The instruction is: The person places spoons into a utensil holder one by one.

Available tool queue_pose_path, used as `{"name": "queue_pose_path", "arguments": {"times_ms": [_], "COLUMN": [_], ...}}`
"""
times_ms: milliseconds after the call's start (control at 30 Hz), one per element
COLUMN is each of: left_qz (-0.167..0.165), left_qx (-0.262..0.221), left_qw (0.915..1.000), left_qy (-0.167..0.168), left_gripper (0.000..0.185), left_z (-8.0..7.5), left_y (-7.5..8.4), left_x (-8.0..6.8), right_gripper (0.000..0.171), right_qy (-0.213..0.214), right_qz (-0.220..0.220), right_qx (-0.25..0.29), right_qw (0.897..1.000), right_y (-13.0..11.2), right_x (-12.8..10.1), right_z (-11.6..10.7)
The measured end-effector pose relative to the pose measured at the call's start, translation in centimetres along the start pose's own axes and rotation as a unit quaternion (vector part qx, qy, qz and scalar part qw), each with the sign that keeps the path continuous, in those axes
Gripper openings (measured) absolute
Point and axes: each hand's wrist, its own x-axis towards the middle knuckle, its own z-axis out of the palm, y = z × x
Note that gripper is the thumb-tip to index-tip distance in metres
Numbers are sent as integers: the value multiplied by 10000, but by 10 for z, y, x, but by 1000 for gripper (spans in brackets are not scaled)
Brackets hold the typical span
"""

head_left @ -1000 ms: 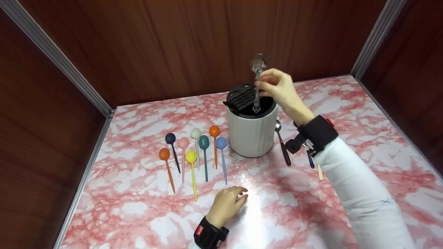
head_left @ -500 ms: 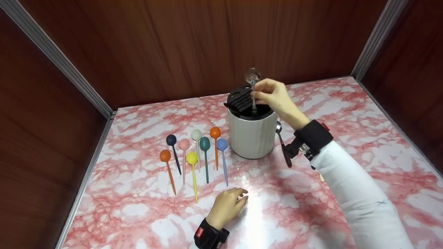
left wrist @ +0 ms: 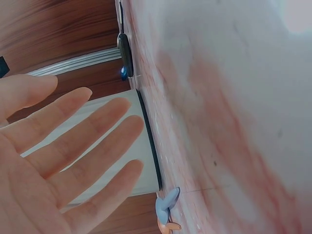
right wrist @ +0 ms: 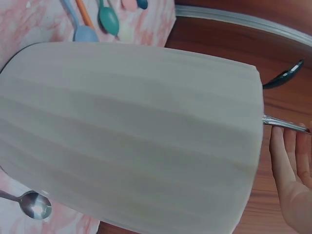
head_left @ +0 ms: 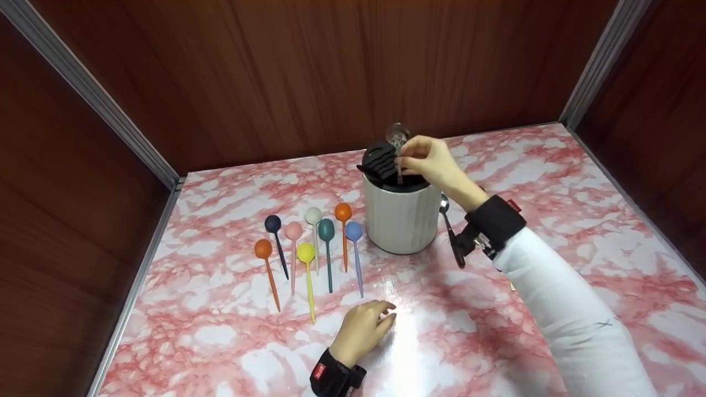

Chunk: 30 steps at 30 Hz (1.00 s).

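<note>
Gleaming silvery, the slender spoon point(right wrist: 284, 124) stands bowl-up.

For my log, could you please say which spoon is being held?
The silvery spoon at the mouth of the container; it alone is pinched, by the right hand.

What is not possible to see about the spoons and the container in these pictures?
Right wrist view: lower end of the held spoon, behind the container; its bowl, cut off by the right edge.
Head view: the container's bottom, hidden by its front wall.
Head view: what the pale tip belongs to, covered by the white sleeve.
Left wrist view: part of the container, behind the left hand.
</note>
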Motion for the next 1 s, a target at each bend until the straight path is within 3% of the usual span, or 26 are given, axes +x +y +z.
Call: {"name": "queue_pose_path", "arguments": {"times_ms": [200,800,1000], "left_qz": [-8,5,-61], "left_qx": [-7,21,10], "left_qw": [10000,10000,10000], "left_qy": [-9,50,28], "left_gripper": [16,16,16], "left_z": [0,-2,-1], "left_y": [0,-1,-1], "left_x": [0,-1,-2], "right_gripper": [7,5,10], "right_qy": [-94,-82,-75], "right_qz": [-43,-196,-253], "right_qx": [-517,-989,-1373], "right_qw": [9986,9949,9902], "right_y": [5,15,18], "right_x": [0,1,1], "right_z": [3,7,7]}}
